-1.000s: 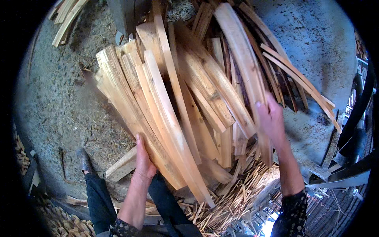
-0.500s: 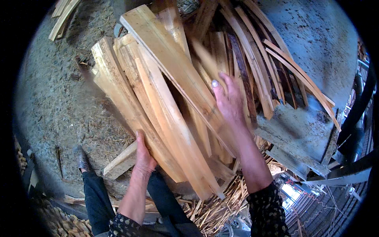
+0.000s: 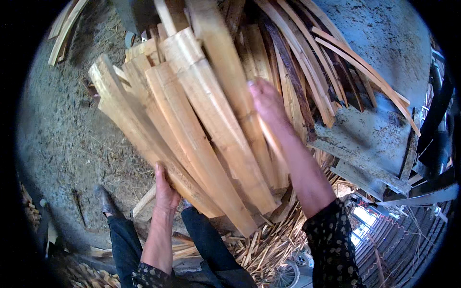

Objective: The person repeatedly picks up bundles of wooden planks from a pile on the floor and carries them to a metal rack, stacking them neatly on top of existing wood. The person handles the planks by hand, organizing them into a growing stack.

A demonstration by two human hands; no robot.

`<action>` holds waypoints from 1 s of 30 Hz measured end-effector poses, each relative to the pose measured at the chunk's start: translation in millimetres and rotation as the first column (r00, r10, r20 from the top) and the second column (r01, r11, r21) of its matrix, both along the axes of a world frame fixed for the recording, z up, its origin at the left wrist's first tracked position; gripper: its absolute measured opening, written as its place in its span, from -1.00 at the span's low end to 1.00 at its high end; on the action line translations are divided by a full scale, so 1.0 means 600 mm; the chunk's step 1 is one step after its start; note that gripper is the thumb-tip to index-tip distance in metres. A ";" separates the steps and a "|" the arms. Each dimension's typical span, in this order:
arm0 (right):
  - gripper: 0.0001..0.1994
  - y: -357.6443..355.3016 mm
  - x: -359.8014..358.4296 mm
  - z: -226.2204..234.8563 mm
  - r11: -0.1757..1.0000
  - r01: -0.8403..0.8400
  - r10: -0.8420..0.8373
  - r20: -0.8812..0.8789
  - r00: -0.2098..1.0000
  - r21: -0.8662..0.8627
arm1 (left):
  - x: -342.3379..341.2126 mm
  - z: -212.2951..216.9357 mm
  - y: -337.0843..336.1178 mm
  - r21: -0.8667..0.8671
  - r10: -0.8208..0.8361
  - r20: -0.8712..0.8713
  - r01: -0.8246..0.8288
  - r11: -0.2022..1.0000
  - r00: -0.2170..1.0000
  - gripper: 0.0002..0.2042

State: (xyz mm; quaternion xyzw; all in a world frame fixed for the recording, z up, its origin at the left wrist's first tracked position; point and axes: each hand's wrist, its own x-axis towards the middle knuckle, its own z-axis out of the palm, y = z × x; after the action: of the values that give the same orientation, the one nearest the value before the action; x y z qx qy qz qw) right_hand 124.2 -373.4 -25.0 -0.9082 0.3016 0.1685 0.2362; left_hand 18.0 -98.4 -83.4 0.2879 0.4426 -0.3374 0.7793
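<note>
Presently I see my left hand (image 3: 165,189) cupped under the near end of a bundle of pale wooden slats (image 3: 192,139), fingers pressed together against the underside and bearing its weight. My right hand (image 3: 266,103) lies flat on top of the bundle, fingers extended and close together, resting on one broad slat (image 3: 225,96); whether the fingertips hook over its far edge I cannot tell, as the view is blurred there.

Location: the bundle is held up in front of me, above the dusty concrete floor (image 3: 62,139) and just left of the grey metal desk (image 3: 379,139), on which a fan of darker curved strips (image 3: 307,62) lies.

Orientation: the slats' long axis runs from the lower right, near my knees, up and away to the upper left. Far ends splay apart; near ends converge at my left hand.

Progress, as judged: a good armful is gathered and supported, yet the slats are not squared up. Ends sit uneven, and many strips remain on the desk. Loose splinters and offcuts (image 3: 259,249) litter the floor beneath.
</note>
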 end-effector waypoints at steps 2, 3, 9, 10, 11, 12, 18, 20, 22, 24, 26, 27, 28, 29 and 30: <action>-0.31 0.045 0.020 0.045 0.982 0.097 -0.058 -0.234 0.970 0.160 | -0.003 -0.001 0.001 0.040 0.077 0.015 -0.077 0.996 0.997 -0.37; -0.30 0.044 0.007 0.048 0.989 0.051 -0.021 -0.217 0.976 0.137 | 0.004 0.014 -0.006 0.038 0.087 -0.011 -0.087 0.995 0.996 -0.39; -0.30 0.087 -0.057 0.011 0.977 -0.175 0.156 0.149 0.977 0.124 | -0.003 0.001 0.035 0.056 0.089 0.050 -0.091 0.994 0.995 -0.29; -0.25 0.082 -0.056 0.007 0.970 -0.113 0.087 0.124 0.988 0.214 | 0.000 0.001 0.040 0.059 0.077 0.046 -0.080 0.995 0.996 -0.28; -0.20 0.074 -0.051 0.001 0.952 -0.050 0.023 0.092 0.996 0.302 | -0.003 -0.007 0.044 0.066 0.075 0.034 -0.077 0.995 0.997 -0.27; -0.15 0.068 -0.046 -0.005 0.924 0.013 -0.036 0.053 0.998 0.382 | -0.006 -0.014 0.044 0.068 0.074 0.021 -0.076 0.995 0.997 -0.26; -0.19 0.095 -0.042 0.025 0.745 0.308 -0.244 -0.189 0.951 0.591 | -0.021 -0.023 0.062 -0.023 0.051 0.024 -0.051 0.998 0.998 -0.24; -0.28 0.109 -0.074 0.043 0.704 0.378 -0.242 -0.298 0.924 0.602 | -0.042 -0.017 0.077 0.041 0.048 0.003 -0.048 0.998 0.999 -0.26; -0.33 0.123 -0.120 0.048 0.738 0.372 -0.159 -0.391 0.907 0.564 | -0.077 -0.007 0.103 0.014 0.025 -0.036 -0.024 1.000 0.999 -0.29; -0.36 0.128 -0.184 0.030 0.787 0.218 -0.088 -0.245 0.966 0.577 | -0.082 0.043 0.107 -0.016 -0.042 -0.023 0.042 0.999 0.999 -0.27; -0.35 0.144 -0.207 0.031 0.582 0.330 -0.279 -0.198 0.940 0.744 | -0.129 0.024 0.135 0.004 -0.071 0.004 0.071 0.997 0.997 -0.25; -0.35 0.135 -0.234 0.005 0.512 0.404 -0.318 -0.270 0.909 0.758 | -0.124 0.030 0.129 0.031 -0.099 -0.058 0.101 0.994 0.993 -0.22; -0.34 0.134 -0.239 -0.007 0.439 0.470 -0.343 -0.341 0.875 0.766 | -0.120 0.031 0.131 -0.017 -0.148 -0.083 0.147 0.989 0.986 -0.20; -0.28 0.135 -0.242 -0.011 0.361 0.518 -0.395 -0.376 0.838 0.775 | -0.112 0.031 0.128 -0.008 -0.170 -0.074 0.170 0.985 0.983 -0.19; -0.21 0.142 -0.254 -0.028 0.297 0.605 -0.507 -0.415 0.755 0.738 | -0.106 0.029 0.124 -0.004 -0.194 -0.068 0.194 0.981 0.979 -0.19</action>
State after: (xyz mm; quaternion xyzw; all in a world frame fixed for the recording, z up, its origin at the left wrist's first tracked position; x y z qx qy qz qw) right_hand -28.1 -288.4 -41.6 -0.5034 0.4877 0.2452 0.6698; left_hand -45.4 -23.8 -66.1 0.3190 0.4392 -0.4209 0.7267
